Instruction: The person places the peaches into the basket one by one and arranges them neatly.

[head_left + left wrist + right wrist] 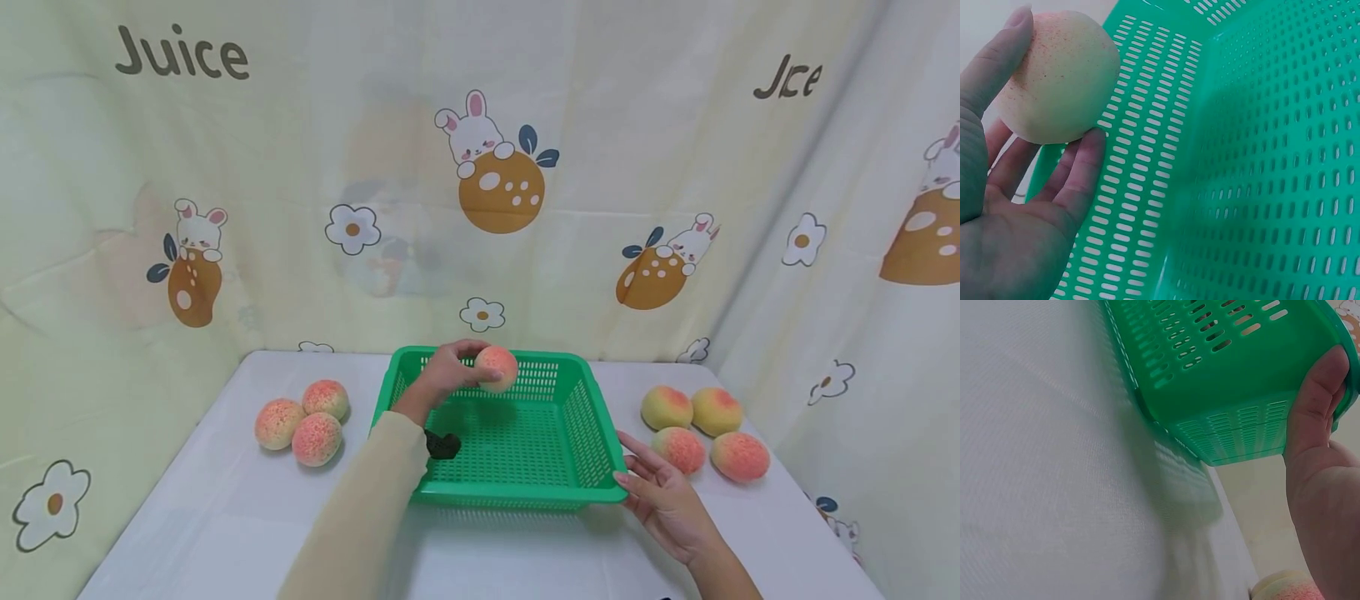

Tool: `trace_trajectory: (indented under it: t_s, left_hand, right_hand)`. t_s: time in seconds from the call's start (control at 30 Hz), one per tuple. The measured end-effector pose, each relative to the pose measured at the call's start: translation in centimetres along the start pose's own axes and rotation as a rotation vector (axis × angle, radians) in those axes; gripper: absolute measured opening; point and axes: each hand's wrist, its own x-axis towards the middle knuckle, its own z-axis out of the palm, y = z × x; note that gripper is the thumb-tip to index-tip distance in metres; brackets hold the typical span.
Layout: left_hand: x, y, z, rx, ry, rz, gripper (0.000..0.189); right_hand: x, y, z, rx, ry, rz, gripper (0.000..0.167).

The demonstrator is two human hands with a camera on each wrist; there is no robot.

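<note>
My left hand [453, 371] grips a pink-and-cream peach [497, 369] between thumb and fingers, over the far part of a green plastic basket [510, 492]. Up close in the left wrist view, the peach [1063, 78] sits against the thumb and fingertips, beside the slotted basket wall [1141, 144]. At the basket's near right corner, my right hand [663, 504] holds the rim. The right wrist view has the thumb [1322, 394] on the corner of the basket [1229, 381], with the other fingers mostly hidden behind it.
Three peaches [317, 439] lie grouped left of the basket on the white table [225, 492]. Several more, pink and yellow [716, 411], lie to the right, close by the right hand. A small black item [442, 446] shows under the left wrist. A printed curtain [600, 167] hangs behind.
</note>
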Motion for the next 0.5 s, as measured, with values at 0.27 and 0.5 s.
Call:
trace_trajectory:
  t_s: [0.27,0.5]
  left_hand:
    - [0.1,-0.3,1.0,0.019,-0.033,0.011,0.061]
    - [0.4,-0.5,1.7,0.006,-0.043,-0.018,0.061]
  right_hand:
    - [0.0,-0.1,-0.1,0.005,0.009,-0.001,0.062]
    - [0.0,-0.1,0.1,0.003,0.013,0.005,0.062]
